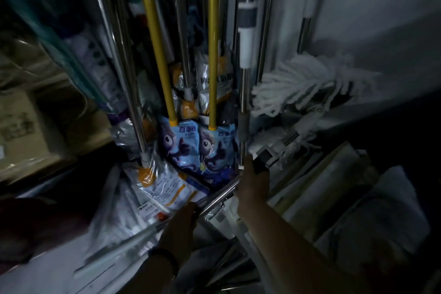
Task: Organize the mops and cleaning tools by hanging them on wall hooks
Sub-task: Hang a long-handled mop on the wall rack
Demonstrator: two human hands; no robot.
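Left hand (182, 221): nearest the lens, dark wristband (164, 260) behind it, fingers curled round the slanted steel pole (219, 194).
Slanted steel pole: one; its long axis runs from a blurred lower-left end up and right, the upper end near the right hand (253, 181).
Right hand: wrapped round the foot of the upright steel pole (244, 93), beside a dark fitting (262, 159).
Upright steel pole: one; near vertical, with grey and white sleeves, at the right edge of the cluster.
Yellow handles (155, 43): two, upright, each ending in a blue packaged mop head (177, 143).
Other steel poles (124, 55): several; blur hides the exact count.
White string mop heads (298, 83): two clumps, lying right, against the wall (381, 19).
Room: cardboard boxes (21, 126) close the left side and the wall closes the right; only narrow gaps between poles.
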